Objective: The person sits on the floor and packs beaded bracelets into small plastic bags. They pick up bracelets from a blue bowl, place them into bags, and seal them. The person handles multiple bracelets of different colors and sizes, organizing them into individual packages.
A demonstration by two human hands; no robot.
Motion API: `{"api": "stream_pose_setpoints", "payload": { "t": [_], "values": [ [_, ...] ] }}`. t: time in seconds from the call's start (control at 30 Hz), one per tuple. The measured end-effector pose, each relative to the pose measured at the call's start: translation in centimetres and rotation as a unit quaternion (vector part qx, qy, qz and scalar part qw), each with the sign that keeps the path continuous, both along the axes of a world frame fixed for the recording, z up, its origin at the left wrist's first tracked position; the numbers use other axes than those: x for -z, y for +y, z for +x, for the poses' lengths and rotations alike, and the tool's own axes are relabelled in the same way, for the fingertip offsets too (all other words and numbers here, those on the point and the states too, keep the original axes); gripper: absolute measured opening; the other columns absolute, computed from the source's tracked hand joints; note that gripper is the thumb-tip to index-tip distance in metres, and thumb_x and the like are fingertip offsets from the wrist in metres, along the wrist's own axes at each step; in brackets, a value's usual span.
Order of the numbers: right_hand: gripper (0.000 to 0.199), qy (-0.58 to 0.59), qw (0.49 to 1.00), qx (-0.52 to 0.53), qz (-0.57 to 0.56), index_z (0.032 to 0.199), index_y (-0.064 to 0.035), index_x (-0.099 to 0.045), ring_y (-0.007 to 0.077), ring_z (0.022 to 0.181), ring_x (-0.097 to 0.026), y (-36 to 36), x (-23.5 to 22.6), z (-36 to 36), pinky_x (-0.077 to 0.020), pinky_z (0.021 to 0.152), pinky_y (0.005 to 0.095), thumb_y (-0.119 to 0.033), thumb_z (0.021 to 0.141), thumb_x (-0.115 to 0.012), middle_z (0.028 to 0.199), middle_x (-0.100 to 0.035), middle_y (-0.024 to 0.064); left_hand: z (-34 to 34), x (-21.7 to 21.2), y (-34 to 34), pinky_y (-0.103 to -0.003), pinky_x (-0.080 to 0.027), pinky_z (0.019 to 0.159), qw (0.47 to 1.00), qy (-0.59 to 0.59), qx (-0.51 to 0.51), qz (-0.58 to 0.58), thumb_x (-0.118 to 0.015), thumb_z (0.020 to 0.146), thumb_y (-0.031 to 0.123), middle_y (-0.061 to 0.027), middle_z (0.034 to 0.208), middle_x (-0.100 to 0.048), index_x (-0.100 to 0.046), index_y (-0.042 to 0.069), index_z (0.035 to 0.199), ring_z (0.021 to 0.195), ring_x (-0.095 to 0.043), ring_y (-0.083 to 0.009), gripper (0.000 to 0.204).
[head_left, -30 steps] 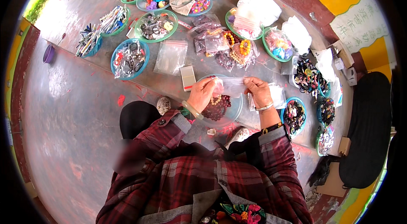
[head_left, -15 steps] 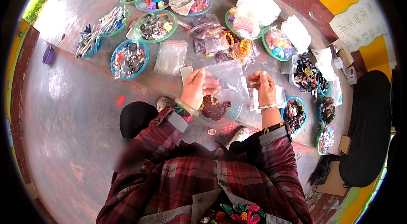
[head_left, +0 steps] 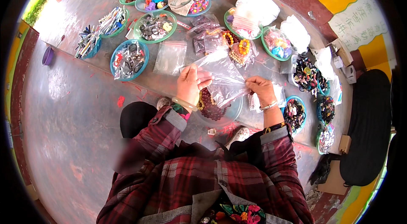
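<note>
Stretched between my hands is a clear plastic bag (head_left: 227, 75). My left hand (head_left: 190, 84) pinches its left side between thumb and fingers. At its right edge my right hand (head_left: 261, 90) grips the plastic with closed fingers. Below the bag, a clear round bowl (head_left: 235, 113) holds dark red bead strings (head_left: 210, 109) and some lighter tan beads; the bag hides part of them. Just beyond my left hand lies a stack of clear zip bags (head_left: 170, 58). Small packets (head_left: 278, 94) lie beside my right hand, partly covered by it.
Baskets of pens (head_left: 112, 21), watch-like items (head_left: 155, 27) and packaged trinkets (head_left: 129, 59) stand at far left. Bagged purple and amber beads (head_left: 212, 39) lie ahead. Dark hair ties or cords (head_left: 307, 73) fill baskets at right, near a long black object (head_left: 366, 128). My shoes flank the bowl.
My right hand has moved slightly left and down and now grips the bag's edge. The bag has turned and is pulled taut to the right; my left hand has shifted slightly left.
</note>
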State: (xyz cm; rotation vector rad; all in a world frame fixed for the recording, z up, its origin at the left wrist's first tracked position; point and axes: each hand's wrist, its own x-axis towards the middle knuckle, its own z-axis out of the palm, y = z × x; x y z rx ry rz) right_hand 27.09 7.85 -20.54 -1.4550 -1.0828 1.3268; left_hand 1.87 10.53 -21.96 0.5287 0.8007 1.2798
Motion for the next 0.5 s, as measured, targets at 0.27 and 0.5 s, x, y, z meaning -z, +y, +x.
{"api": "stream_pose_setpoints", "payload": {
  "t": [0.27, 0.5],
  "values": [
    [0.041, -0.349, 0.885, -0.074, 0.299, 0.109, -0.0071, -0.058, 0.0246, 0.095, -0.058, -1.9, -3.1, -4.3, -0.0506, 0.069, 0.0302, -0.008, 0.069, -0.068, 0.105, -0.059, 0.0147, 2.1, 0.7, -2.7, -0.034, -0.047, 0.056, 0.785, 0.492, 0.112, 0.360, -0.048, 0.090, 0.015, -0.0139, 0.072, -0.059, -0.052, 0.000, 0.094, 0.065, -0.061, -0.0268, 0.016],
    [0.009, -0.253, 0.944, -0.117, 0.176, 0.084, -0.0006, -0.063, 0.0172, 0.063, -0.059, -2.5, -1.4, -2.6, -0.0462, 0.059, 0.0259, -0.004, 0.076, -0.062, 0.071, -0.061, 0.0089, 2.8, 1.5, -3.5, -0.034, -0.046, 0.058, 0.794, 0.456, 0.163, 0.368, -0.057, 0.082, 0.012, -0.0147, 0.073, -0.060, -0.057, 0.001, 0.086, 0.067, -0.060, -0.0306, 0.012]
  ]
}}
